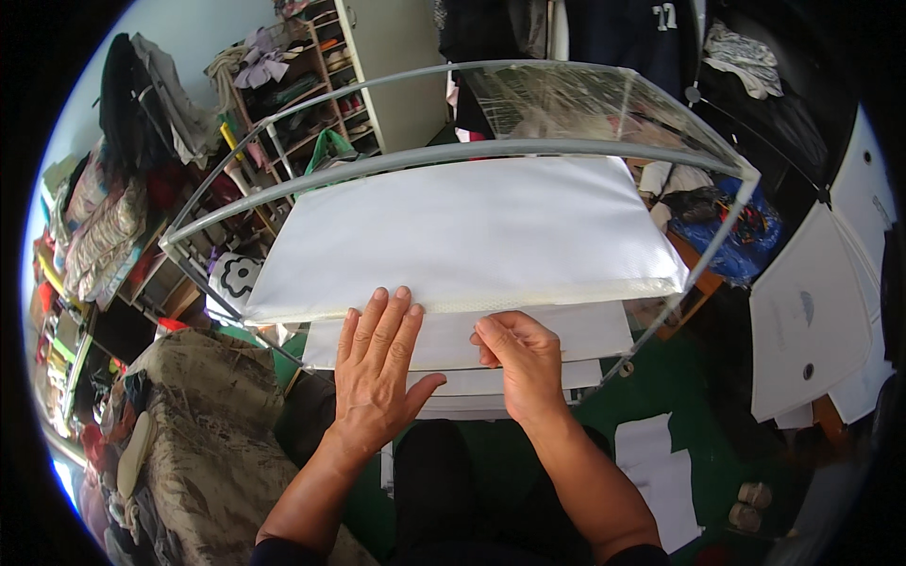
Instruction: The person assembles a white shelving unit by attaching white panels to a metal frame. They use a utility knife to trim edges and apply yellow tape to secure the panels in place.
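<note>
A glossy white sheet [472,226] is spread across the inside of a grey metal tube frame [444,151], with a cream textured strip [528,300] along its near edge. My left hand [373,373] is open, its fingers straight and close together, with the fingertips on the sheet's near edge. To its right, my right hand [524,363] is closed in a pinch just below the cream strip. Whatever is between its thumb and fingers, if anything, is too small or hidden to make out. More white layers [462,340] sit lower down, behind and between my hands.
Clear plastic film [566,104] covers the frame's far right part. A camouflage-patterned cover [208,434] lies over something at left. Shelves [330,75] with shoes stand behind. White panels [821,311] lean at right; white sheets [656,472] lie on the green floor [595,415].
</note>
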{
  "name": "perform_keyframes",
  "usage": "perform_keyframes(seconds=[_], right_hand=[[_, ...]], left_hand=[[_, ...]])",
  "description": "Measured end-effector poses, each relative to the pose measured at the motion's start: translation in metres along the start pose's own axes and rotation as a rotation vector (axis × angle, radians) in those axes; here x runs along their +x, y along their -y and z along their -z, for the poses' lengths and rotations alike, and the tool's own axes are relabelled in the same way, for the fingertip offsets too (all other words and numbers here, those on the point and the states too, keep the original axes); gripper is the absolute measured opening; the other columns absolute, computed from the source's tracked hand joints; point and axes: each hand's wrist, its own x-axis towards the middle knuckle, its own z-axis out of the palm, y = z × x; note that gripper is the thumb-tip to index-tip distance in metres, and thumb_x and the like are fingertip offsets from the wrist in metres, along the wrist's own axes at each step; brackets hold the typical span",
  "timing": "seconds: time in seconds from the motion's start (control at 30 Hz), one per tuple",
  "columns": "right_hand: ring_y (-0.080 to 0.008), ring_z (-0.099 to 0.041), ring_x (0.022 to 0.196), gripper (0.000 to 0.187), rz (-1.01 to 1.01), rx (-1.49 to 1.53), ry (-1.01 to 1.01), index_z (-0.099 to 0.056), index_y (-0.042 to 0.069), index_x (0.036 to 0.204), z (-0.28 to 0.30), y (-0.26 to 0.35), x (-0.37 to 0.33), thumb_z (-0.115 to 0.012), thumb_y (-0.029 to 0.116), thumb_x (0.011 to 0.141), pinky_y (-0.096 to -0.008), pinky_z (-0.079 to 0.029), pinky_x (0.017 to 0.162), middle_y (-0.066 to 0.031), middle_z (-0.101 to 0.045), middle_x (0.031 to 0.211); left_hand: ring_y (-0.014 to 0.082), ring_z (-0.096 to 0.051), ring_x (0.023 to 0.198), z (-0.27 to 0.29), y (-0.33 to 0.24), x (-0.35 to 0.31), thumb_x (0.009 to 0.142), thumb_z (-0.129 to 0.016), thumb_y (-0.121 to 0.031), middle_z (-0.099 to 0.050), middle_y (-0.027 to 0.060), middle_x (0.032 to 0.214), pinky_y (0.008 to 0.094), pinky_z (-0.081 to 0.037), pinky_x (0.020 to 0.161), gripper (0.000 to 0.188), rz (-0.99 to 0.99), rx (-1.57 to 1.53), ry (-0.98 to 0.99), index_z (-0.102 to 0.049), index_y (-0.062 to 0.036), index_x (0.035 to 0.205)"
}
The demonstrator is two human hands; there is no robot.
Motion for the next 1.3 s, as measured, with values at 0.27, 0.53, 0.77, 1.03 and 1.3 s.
perform_keyframes(seconds=[0.27, 0.53, 0.77, 1.03, 1.3], right_hand=[[-0.0100, -0.064, 0.079, 0.015, 0.126, -0.077, 0.078, -0.075, -0.002, 0.100, 0.026, -0.020, 0.016, -0.075, 0.013, 0.097, -0.0271, -0.051, 0.069, -0.0069, -0.074, 0.088], [-0.0126, -0.060, 0.070, 0.019, 0.188, -0.135, 0.128, -0.077, -0.003, 0.097, 0.039, -0.029, 0.029, -0.076, 0.016, 0.096, -0.0278, -0.049, 0.066, -0.0100, -0.074, 0.084], [-0.0132, -0.058, 0.069, 0.020, 0.171, -0.182, 0.133, -0.076, -0.004, 0.096, 0.041, -0.027, 0.034, -0.075, 0.016, 0.095, -0.0289, -0.050, 0.066, -0.0100, -0.072, 0.082], [-0.0152, -0.055, 0.067, 0.017, 0.220, -0.202, 0.121, -0.072, -0.001, 0.093, 0.041, -0.023, 0.033, -0.074, 0.016, 0.095, -0.0340, -0.051, 0.070, -0.0083, -0.066, 0.079], [-0.0141, -0.048, 0.067, 0.024, 0.277, -0.161, 0.101, -0.069, 0.004, 0.091, 0.037, -0.031, 0.030, -0.077, 0.026, 0.095, -0.0299, -0.041, 0.063, -0.0032, -0.058, 0.075]], left_hand=[[0.0378, -0.036, 0.149, -0.011, 0.005, -0.006, 0.074, -0.089, -0.026, -0.047, 0.0204, 0.154, 0.0547, -0.029, 0.121, 0.085, 0.019, -0.155, -0.123, -0.047, -0.0048, 0.146], [0.0160, -0.061, 0.100, -0.054, -0.006, -0.036, 0.105, -0.059, -0.015, -0.063, 0.0109, 0.115, 0.0301, -0.050, 0.084, 0.028, 0.859, -1.432, -0.640, -0.051, -0.0043, 0.129], [0.0157, -0.063, 0.110, -0.059, 0.023, -0.008, 0.102, -0.067, -0.029, -0.063, 0.0030, 0.124, 0.0349, -0.053, 0.094, 0.027, 0.758, -2.022, -0.864, -0.059, -0.0122, 0.122], [0.0207, -0.054, 0.135, -0.068, 0.068, -0.015, 0.103, -0.065, -0.030, -0.060, 0.0020, 0.139, 0.0460, -0.045, 0.112, 0.025, 0.555, -2.333, -1.178, -0.062, -0.0140, 0.123], [0.0151, -0.064, 0.104, -0.048, 0.088, -0.023, 0.098, -0.071, -0.017, -0.068, -0.0033, 0.112, 0.0349, -0.053, 0.101, 0.015, 0.690, -2.247, -1.322, -0.064, -0.0107, 0.109]])
